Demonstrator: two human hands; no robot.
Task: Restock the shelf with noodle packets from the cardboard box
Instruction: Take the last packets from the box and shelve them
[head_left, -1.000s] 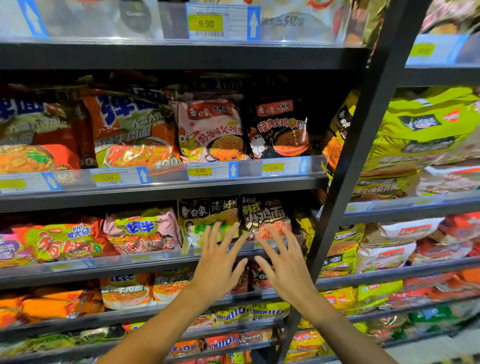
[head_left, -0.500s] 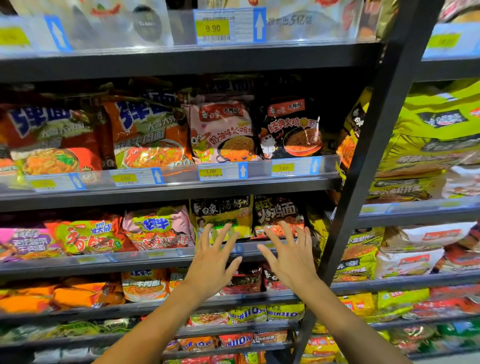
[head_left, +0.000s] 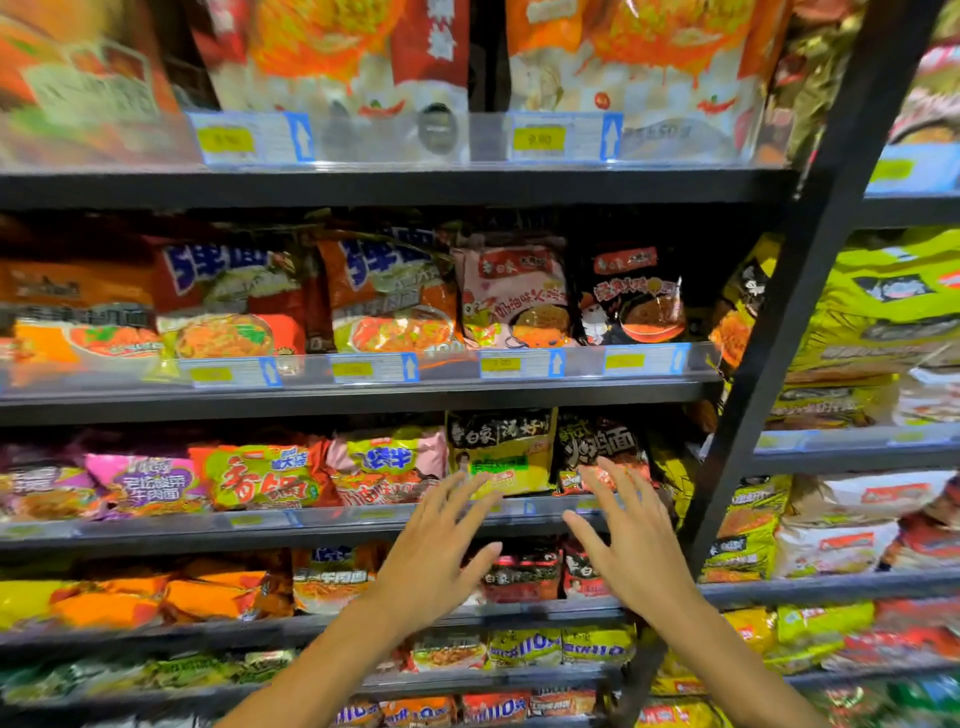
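Both my hands are raised in front of the third shelf (head_left: 363, 535) from the top, palms toward the stock, fingers spread wide and gripping nothing. My left hand (head_left: 436, 551) is level with that shelf's front edge, its fingertips reaching up over the clear price rail (head_left: 524, 506) just below the yellow-and-black noodle packet (head_left: 501, 449). My right hand (head_left: 626, 540) is just beside it, near the right end of the same shelf, its fingertips overlapping the black packet with red lettering (head_left: 597, 447). The two hands are apart, with a clear gap between them. I cannot tell whether either hand touches the packets or the rail.

The noodle packets stand upright in rows along every shelf. On the shelf above, a pink packet (head_left: 511, 291) and a black packet (head_left: 631, 293) stand side by side at the right end, behind yellow price tags. A dark upright post (head_left: 779, 332) closes the right end of these shelves, with green-yellow multipacks (head_left: 883, 306) stacked beyond it. The left side of the view is blurred.
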